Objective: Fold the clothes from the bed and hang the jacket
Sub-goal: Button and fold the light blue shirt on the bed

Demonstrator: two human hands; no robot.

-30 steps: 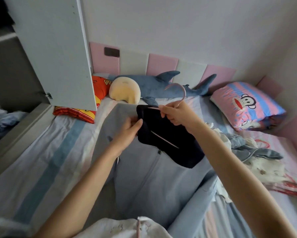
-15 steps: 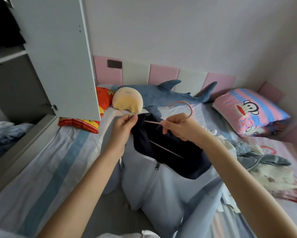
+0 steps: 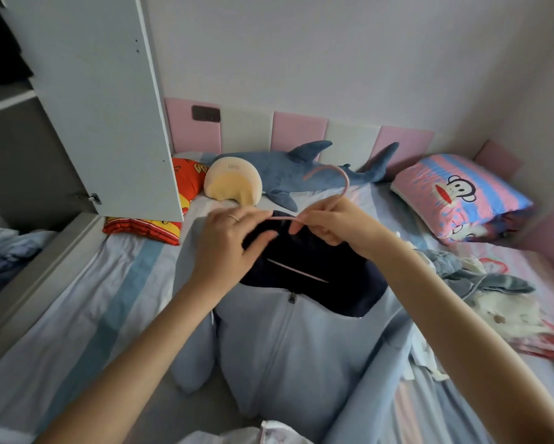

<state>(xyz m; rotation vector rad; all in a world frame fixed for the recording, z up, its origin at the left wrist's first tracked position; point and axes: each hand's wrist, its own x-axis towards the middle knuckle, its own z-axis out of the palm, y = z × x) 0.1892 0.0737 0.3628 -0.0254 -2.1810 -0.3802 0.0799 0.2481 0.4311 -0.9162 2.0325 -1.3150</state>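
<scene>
Our right hand (image 3: 330, 224) grips the hanger (image 3: 346, 185) under its hook; our left hand (image 3: 227, 241) pinches the jacket (image 3: 301, 347) collar, in front of the shark (image 3: 285, 174). We should seat both shoulders evenly before letting go.

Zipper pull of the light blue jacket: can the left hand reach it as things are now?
Probably yes. The zipper pull lies uncovered on the front of the jacket, just below the left hand, with nothing between. But that hand seems to hold the dark neck, so it must let go first.
</scene>
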